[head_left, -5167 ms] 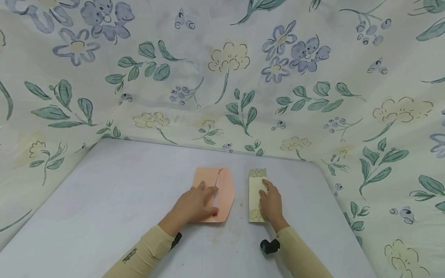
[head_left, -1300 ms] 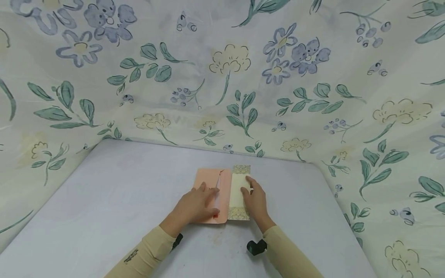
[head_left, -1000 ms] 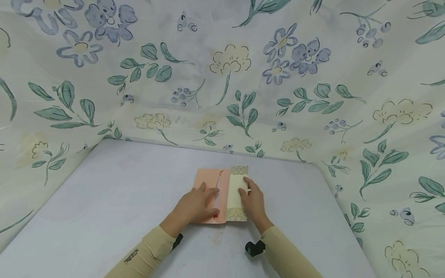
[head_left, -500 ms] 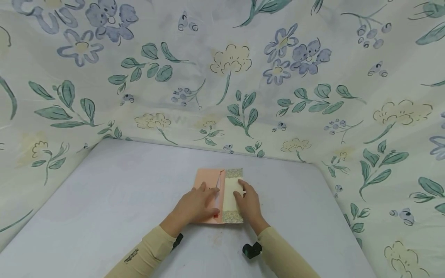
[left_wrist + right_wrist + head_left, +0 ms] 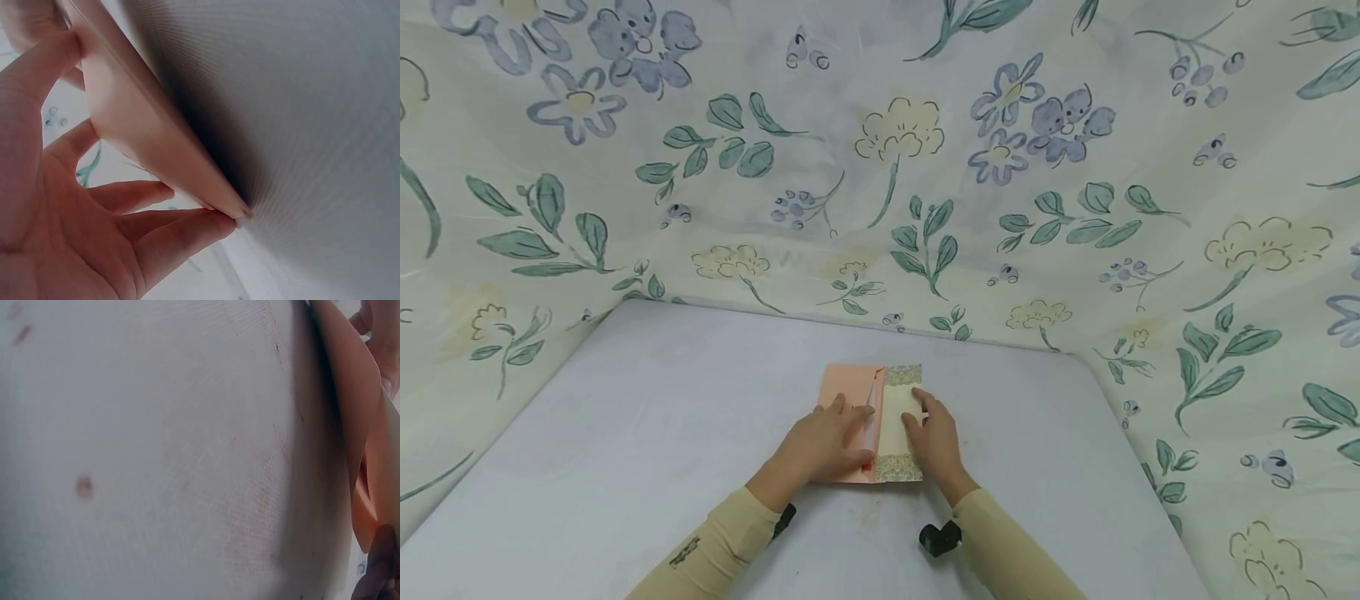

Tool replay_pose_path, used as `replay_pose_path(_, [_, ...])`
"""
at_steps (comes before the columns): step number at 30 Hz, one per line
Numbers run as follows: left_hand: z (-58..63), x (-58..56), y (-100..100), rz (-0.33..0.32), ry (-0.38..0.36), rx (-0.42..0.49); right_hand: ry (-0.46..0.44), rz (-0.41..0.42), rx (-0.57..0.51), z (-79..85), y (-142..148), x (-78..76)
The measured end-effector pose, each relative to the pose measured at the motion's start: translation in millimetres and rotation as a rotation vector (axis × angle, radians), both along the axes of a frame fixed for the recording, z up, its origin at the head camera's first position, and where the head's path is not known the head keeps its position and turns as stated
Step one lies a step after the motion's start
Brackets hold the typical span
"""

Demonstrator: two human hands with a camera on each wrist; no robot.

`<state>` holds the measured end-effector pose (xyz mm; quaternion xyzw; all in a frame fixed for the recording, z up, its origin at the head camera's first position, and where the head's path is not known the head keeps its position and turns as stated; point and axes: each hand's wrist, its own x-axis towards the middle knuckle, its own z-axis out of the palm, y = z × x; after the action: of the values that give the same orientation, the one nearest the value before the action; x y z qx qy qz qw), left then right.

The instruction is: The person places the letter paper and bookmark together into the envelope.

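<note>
A pink envelope-like paper folder [image 5: 844, 382] lies on the table, with a white slit and a small red mark along its middle. My left hand [image 5: 818, 442] rests on it with spread fingers; in the left wrist view the fingertips [image 5: 222, 224] touch its pink face. A cream card [image 5: 895, 421] with speckled patterned ends overlaps the folder's right side. My right hand [image 5: 938, 442] pinches this card by its right edge, thumb on top. In the right wrist view, pink paper [image 5: 353, 381] bulges beside the cream card [image 5: 382, 456]; most of the right hand is out of frame.
The white table [image 5: 700, 392] has faint brownish stains [image 5: 84, 486] near the front. A flower-printed cloth [image 5: 820, 192] hangs behind and along both sides. Dark wrist camera mounts [image 5: 940, 539] sit under the sleeves.
My right hand has carried the cream card leftward from its place apart on the right until it overlaps the pink folder, moving only slightly in the last half second. The left hand stays put.
</note>
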<state>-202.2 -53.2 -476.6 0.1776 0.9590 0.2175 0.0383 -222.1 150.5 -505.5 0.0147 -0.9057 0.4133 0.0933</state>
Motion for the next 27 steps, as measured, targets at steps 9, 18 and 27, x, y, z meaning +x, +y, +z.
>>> replay_pose_path(9, [-0.2,-1.2,-0.5,-0.003,0.003,-0.004,-0.006,-0.013,0.013,1.5,-2.7,0.5])
replay_pose_path(18, [0.2,-0.9,0.7,0.004,-0.004,-0.016,0.017,0.003,0.008,3.5,-6.5,0.4])
replay_pose_path(27, [0.9,-0.4,0.2,0.005,0.001,-0.013,-0.034,-0.001,0.028,2.8,-9.4,0.5])
